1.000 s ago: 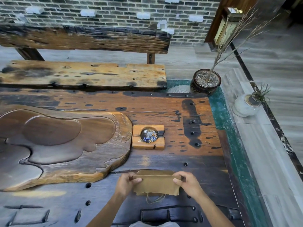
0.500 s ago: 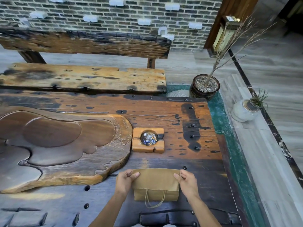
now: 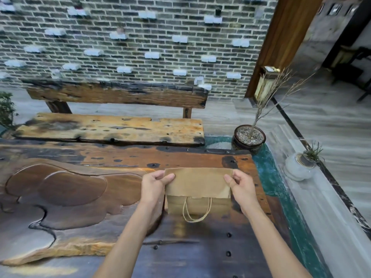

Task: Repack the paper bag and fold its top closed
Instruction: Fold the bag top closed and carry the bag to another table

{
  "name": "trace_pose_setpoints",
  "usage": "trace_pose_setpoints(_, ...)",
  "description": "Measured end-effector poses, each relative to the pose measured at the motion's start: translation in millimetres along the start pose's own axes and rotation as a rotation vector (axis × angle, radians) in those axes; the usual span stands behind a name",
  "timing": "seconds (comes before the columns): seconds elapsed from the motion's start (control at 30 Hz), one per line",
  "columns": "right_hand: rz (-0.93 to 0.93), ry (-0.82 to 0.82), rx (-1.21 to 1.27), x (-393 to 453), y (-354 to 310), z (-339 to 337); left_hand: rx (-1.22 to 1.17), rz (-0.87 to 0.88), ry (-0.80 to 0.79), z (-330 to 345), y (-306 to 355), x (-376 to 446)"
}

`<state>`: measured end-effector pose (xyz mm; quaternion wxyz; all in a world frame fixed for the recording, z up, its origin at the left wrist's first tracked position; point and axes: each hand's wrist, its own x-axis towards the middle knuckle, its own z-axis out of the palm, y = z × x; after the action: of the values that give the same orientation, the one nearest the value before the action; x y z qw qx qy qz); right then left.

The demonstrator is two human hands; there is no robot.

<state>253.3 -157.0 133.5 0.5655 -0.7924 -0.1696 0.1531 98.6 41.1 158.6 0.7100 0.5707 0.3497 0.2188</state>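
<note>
A brown paper bag stands upright over the dark wooden table, its top flap folded down toward me. A twine handle loop hangs out below the flap. My left hand pinches the bag's left upper corner, thumb on the flap. My right hand pinches the right upper corner the same way. The bag's contents are hidden, and I cannot tell whether its base touches the table.
A carved wooden tea tray lies to the left of the bag. A wooden bench stands beyond the table. A dark pot with dry twigs and a white pot with a plant sit at right, by a stone ledge.
The bag's top has been folded over toward me and the handle now hangs below the flap. Both hands and the bag have moved away from me. The view has tilted up, and the bag now hides the small wooden block.
</note>
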Motion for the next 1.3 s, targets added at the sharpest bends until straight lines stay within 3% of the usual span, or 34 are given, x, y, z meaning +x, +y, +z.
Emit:
trace_pose_setpoints(0.2, -0.296, 0.114, 0.02, 11.9, -100.6, -23.6, -0.087, 0.149, 0.073, 4.0, 86.7, 3.7)
trace_pose_setpoints(0.67, -0.725, 0.218, 0.118, 11.6, -263.1, -72.0, -0.181, 0.538, -0.04, 10.5, 252.5, -18.8)
trace_pose_setpoints(1.0, -0.808, 0.167, 0.106, -14.9, -297.9, -75.2, -0.159, 0.603, -0.02, -8.8, 275.1, -50.4)
trace_pose_setpoints(1.3, -0.801, -0.058, 0.228, -47.5, -312.2, -9.1, -0.125, 0.632, 0.259, -85.7, 259.9, -107.8)
